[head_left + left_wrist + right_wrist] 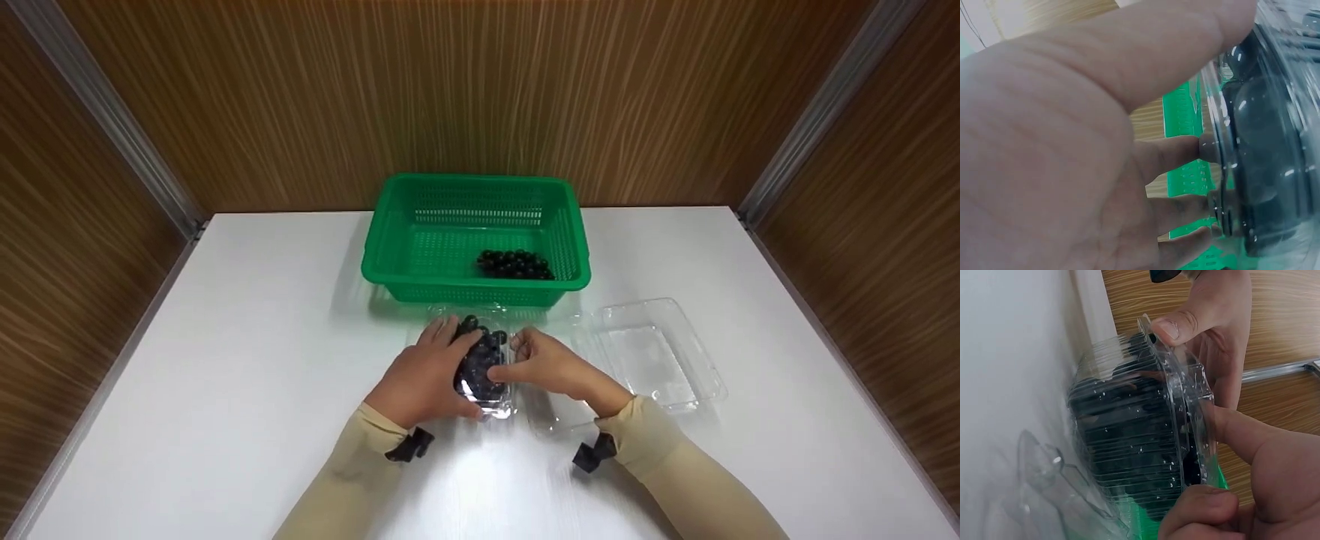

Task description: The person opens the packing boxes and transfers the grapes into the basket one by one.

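Observation:
A clear plastic box (495,409) full of dark round grapes (480,364) stands on the white table, its lid lying over the fruit. My left hand (427,379) grips it from the left, with fingers over the top and the thumb (1185,45) along the near side. At the right edge, my right hand (555,367) has its thumb on the lid and its other fingers curled by the rim. The right wrist view shows the ribbed side of the box (1123,439) between the left hand (1221,332) and the right hand (1275,472). Whether the lid is fastened, I cannot tell.
Behind the hands, a green basket (382,274) holds a bunch of dark grapes (516,264) at its front right. An opened clear box (649,360) lies to the right, partly behind my right forearm. Wood-patterned panels (480,90) border the table (225,337).

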{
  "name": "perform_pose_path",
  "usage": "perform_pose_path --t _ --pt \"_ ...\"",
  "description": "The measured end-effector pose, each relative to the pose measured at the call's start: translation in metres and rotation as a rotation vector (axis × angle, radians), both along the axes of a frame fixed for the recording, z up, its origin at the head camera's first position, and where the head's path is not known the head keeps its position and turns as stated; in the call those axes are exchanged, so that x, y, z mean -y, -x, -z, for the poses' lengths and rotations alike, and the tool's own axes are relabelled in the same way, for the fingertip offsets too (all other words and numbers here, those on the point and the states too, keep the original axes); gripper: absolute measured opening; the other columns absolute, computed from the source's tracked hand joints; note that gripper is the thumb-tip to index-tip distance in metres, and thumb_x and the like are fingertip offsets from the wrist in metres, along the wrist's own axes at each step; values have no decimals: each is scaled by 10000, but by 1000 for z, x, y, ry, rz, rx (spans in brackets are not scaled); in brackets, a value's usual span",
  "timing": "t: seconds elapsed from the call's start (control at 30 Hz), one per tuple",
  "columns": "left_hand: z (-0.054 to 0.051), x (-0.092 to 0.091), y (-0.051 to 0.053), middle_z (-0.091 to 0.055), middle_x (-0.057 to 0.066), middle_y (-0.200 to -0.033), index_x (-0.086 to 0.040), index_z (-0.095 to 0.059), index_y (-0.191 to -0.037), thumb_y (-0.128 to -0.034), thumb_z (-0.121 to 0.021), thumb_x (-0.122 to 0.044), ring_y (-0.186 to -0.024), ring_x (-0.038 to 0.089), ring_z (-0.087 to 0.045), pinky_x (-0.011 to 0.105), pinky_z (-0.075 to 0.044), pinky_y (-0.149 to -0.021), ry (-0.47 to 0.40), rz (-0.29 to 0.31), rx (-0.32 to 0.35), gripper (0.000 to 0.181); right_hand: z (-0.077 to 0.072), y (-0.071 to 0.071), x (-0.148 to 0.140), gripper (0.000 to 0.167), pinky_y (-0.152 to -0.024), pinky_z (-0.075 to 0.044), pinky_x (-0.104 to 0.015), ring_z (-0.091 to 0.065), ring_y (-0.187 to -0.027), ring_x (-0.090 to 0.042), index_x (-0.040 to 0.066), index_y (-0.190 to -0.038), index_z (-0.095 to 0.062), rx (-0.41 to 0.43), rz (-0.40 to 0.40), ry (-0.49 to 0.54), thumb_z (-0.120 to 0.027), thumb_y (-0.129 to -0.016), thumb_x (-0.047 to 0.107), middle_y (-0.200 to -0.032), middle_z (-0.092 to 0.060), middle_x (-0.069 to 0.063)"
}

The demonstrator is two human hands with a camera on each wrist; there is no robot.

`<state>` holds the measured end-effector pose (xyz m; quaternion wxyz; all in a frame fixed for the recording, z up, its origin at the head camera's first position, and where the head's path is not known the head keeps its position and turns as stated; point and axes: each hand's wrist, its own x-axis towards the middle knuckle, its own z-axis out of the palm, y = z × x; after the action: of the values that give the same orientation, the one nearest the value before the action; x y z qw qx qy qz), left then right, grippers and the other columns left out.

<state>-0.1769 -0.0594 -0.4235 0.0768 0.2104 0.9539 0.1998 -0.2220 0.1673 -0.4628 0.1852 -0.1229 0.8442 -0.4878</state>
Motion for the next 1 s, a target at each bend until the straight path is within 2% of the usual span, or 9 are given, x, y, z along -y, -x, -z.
perform_pose_path --t 0.23,0.5,0.67,0.77,0.87,1.0 --pt "0 -4 1 -247 233 -1672 -152 -414 -1595 -686 -942 -523 -1549 451 -194 646 -405 -1110 8 -24 -4 1115 -3 0 0 523 -581 -426 -294 -502 -695 -153 64 -1014 -556 -14 32 -105 -878 -796 415 -825 -552 -22" --pt "2 -4 1 -229 240 -1675 -166 -402 -1603 -694 -931 -540 -1554 444 -185 651 -388 -1121 19 -66 -10 1116 -9 -1 0 479 -555 -428 -282 -511 -642 -135 84 -981 -617 -78 31 -192 -860 -808 459 -766 -570 -4" --pt "3 -5 1 -221 241 -1678 -177 -398 -1607 -702 -925 -544 -1559 432 -175 640 -402 -1116 26 -86 -7 1109 -10 -3 1 423 -544 -411 -277 -493 -624 -125 99 -929 -637 -100 20 -211 -841 -834 458 -730 -555 15" --pt "3 -6 0 -221 250 -1675 -176 -404 -1604 -709 -918 -549 -1558 435 -174 639 -416 -1104 16 -102 7 1097 -11 -5 2 374 -541 -381 -279 -459 -594 -116 101 -812 -642 -134 -23 -215 -801 -884 432 -672 -530 38" --pt "2 -4 1 -220 256 -1673 -168 -409 -1600 -712 -921 -537 -1555 443 -176 646 -419 -1097 5 -117 9 1090 -13 -8 3 353 -556 -386 -287 -458 -597 -107 110 -765 -667 -182 -86 -220 -749 -934 408 -665 -542 54" --pt "1 -1 1 -216 247 -1677 -166 -408 -1601 -709 -931 -518 -1558 440 -171 642 -422 -1097 -6 -111 4 1093 -16 -11 2 319 -596 -440 -299 -506 -652 -106 98 -908 -694 -178 -167 -233 -728 -943 413 -768 -598 35"
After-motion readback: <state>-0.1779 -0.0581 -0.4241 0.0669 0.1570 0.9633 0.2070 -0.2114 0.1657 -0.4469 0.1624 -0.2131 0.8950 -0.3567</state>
